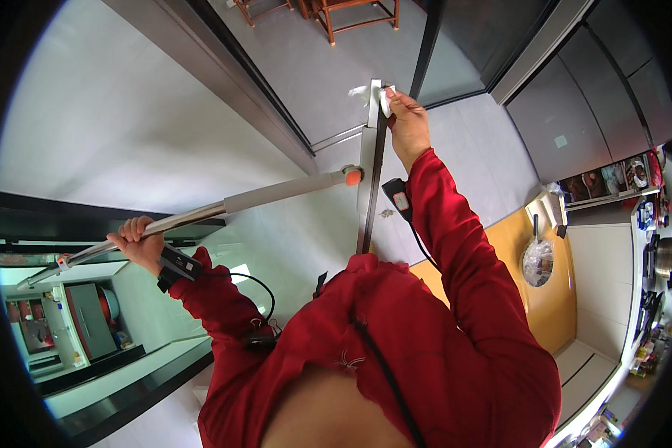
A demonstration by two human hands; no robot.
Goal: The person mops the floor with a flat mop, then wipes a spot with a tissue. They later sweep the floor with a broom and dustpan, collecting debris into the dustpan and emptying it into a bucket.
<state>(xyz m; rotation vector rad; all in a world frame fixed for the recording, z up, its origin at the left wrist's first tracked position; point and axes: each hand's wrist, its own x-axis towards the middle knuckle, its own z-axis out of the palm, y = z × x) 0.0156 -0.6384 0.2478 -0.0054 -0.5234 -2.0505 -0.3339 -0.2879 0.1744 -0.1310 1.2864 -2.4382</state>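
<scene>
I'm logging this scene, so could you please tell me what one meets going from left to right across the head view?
Left hand gripping the metal pole → pole's orange tip → right hand pressing a white cloth to the upright frame → pan on the yellow counter.

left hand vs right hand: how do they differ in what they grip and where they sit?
The left hand is fisted around a long metal pole, low at the picture's left. The right hand is stretched out ahead, pressing a white cloth to an upright door edge. Both have red sleeves and dark wrist devices.
</scene>
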